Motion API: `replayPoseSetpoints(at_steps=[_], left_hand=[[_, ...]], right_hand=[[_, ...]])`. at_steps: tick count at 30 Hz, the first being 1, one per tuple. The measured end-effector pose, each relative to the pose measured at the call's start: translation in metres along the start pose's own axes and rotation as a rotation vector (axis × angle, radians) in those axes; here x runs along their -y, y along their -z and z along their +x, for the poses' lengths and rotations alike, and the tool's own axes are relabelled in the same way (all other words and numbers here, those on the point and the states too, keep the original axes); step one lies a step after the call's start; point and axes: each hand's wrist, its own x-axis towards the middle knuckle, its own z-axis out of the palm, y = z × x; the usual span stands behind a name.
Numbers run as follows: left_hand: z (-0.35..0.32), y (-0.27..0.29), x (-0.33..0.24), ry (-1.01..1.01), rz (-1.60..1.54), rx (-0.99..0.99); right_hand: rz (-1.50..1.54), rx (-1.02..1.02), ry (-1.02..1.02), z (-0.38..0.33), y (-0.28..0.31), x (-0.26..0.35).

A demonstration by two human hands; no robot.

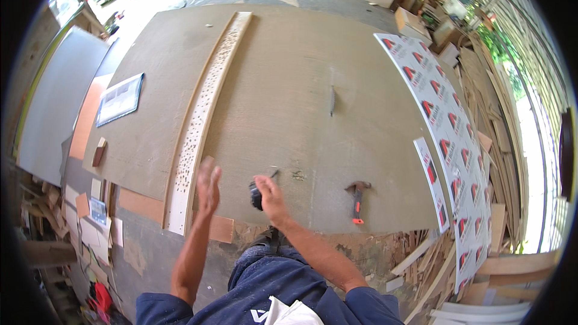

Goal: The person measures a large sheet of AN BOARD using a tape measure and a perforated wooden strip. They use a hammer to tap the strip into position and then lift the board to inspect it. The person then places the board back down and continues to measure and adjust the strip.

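As right hand (273, 201) is hovering: fingers are gripping black tool (254, 197)
Left hand (208, 189): fingers pointing straight, empty
Hammer (357, 201): lying near, presumably for reach

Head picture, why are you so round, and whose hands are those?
There's no robot here, just a person's two bare hands. A camera on the person's head looks down, and its very wide lens bends straight edges. The right hand holds a small black thing; I can't tell exactly what. The left hand is open beside a long pale strip with brown spots. That strip lies on a big brownish board, along with a hammer and a blue-edged flat rectangle.
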Motion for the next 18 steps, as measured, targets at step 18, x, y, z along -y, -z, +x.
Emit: replayPoseSetpoints(at_steps=[18], left_hand=[[-0.108, 0.136, -0.013, 0.409, -0.876, -0.337]], right_hand=[[-1.335, -1.041, 0.086, -0.113, 0.231, -0.044]])
